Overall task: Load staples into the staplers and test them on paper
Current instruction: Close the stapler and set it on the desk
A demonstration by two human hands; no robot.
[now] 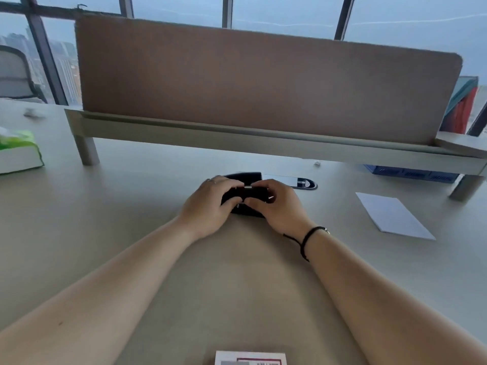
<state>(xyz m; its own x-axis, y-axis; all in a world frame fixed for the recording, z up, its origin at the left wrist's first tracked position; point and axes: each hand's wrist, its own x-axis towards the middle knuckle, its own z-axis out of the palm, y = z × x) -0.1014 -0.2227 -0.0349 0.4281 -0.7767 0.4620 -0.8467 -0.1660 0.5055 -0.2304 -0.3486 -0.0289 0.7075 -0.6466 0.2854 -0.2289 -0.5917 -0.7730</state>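
Both hands curled on a black stapler [243,201] at mid-desk, well short of the brown divider [263,83]: left hand [208,206] wrapped round its left end, right hand [279,206] gripping the right end, fingertips pinching what looks like a small silver strip of staples [247,187] over the top, though blurred. A second black stapler [245,177] just behind, nearer the divider; white paper [392,216] off right of the hands; small box [250,358] at the near desk [118,206] edge.
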